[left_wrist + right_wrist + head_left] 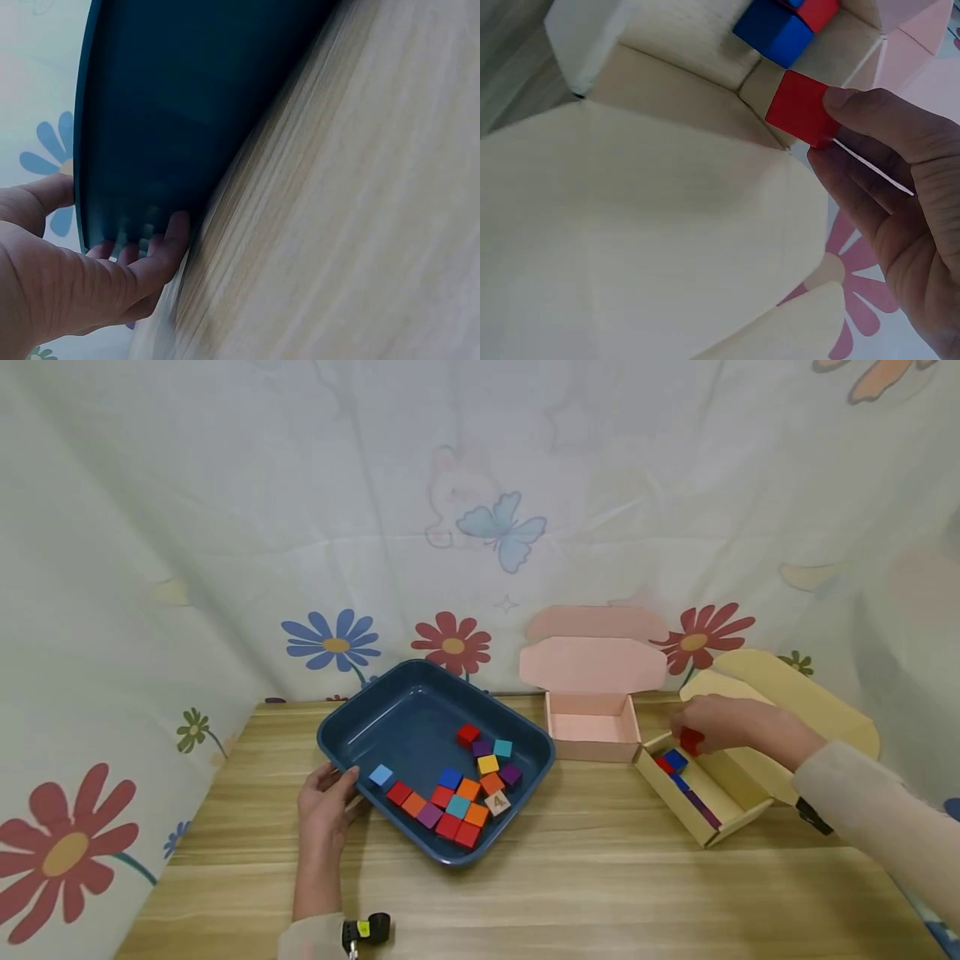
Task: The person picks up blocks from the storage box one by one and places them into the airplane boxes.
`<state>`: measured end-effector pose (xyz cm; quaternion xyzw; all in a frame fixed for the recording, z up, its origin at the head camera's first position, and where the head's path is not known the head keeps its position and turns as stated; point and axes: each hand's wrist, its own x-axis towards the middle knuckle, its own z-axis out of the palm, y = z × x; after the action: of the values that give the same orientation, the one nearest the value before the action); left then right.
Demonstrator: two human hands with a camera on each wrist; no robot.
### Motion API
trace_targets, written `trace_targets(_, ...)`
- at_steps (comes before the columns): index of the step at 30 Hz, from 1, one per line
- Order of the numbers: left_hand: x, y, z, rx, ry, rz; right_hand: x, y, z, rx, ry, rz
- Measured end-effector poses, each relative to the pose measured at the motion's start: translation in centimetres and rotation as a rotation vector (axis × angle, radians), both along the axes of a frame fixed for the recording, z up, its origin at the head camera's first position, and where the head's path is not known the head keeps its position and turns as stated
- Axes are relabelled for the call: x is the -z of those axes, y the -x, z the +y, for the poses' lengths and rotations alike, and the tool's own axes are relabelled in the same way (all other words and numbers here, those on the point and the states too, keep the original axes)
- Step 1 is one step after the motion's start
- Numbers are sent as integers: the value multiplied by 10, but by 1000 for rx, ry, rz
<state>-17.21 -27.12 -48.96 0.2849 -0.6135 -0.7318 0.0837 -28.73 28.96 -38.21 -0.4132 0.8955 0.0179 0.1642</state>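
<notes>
My left hand (324, 797) grips the near-left side of a dark blue tray (405, 722), thumb at the rim and fingers against the outer wall in the left wrist view. Many coloured wooden cubes lie in the tray's near and right parts, one of them a plain wood cube (497, 802) with a number. On the right, my right hand (716, 724) pinches a red cube (802, 109) between thumb and fingers above the far end of an open yellow box (678, 806). Inside that box, a blue cube (774, 31) sits by a row of red, blue and purple cubes along one wall.
An open pink box (592, 750) with its lid raised stands between tray and yellow box, near the back. The yellow lid (810, 702) leans back under my right forearm. A patterned curtain (360, 527) hangs behind the wooden table (570, 877).
</notes>
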Motion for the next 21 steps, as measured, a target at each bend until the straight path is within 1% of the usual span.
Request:
trace_targets(4,0,1,1,5,-5,3,11,-3,6,-6,4,23)
trace_targets(6,0,1,1,8,-5,6,20,-5,8,-22,10,50)
trace_targets(8,0,1,1,9,-7,10,28,-8,10,-45,34,87)
trace_targets(12,-1,1,1,2,-14,7,43,-14,13,-90,99,194)
trace_targets(15,-1,2,2,2,-11,6,50,-16,15,-83,132,232)
trace_targets(21,0,2,1,-5,0,1,58,-16,17,-47,145,235)
